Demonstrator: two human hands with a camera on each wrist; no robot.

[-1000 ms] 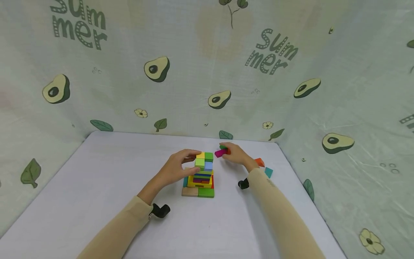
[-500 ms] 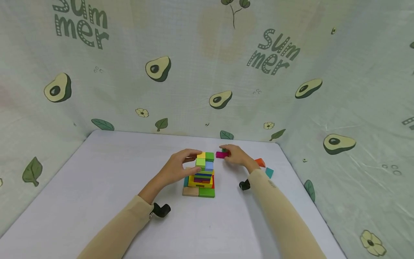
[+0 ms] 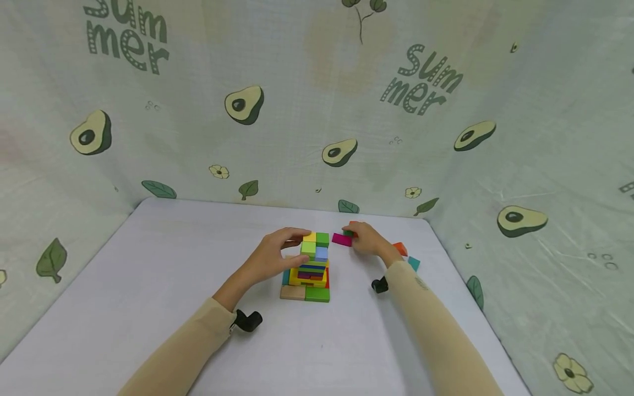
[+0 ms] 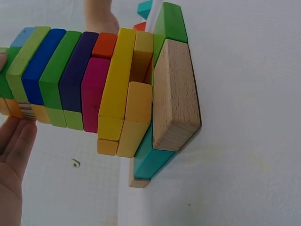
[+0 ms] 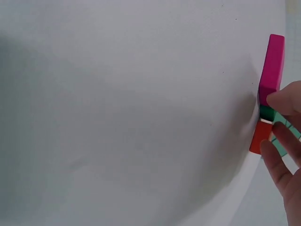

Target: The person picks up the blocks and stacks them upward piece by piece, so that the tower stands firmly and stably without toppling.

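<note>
A tall tower of coloured wooden blocks (image 3: 312,268) stands on the table. At its upper part my left hand (image 3: 267,256) holds it from the side, the thumb in front and the fingers behind. The left wrist view shows the thumb against a green block (image 4: 5,84) and the fingers on the opposite side. Farther back, my right hand (image 3: 367,240) reaches among loose blocks with its fingers apart. There, the thumb tip is at the end of a magenta block (image 5: 272,66), beside a green block (image 5: 267,113). Two fingertips touch or nearly touch an orange-red block (image 5: 260,137).
An orange block (image 3: 400,249) and a teal block (image 3: 414,264) lie right of the right wrist, partly behind the sleeve. The tower's wide base has a plain wood block (image 3: 293,293) at the front. A printed cloth (image 3: 277,154) hangs behind the white table (image 3: 198,247).
My right hand has let go of the magenta block, which now lies turned, and has shifted slightly right towards the green and orange-red blocks. My left hand stays at the tower.
</note>
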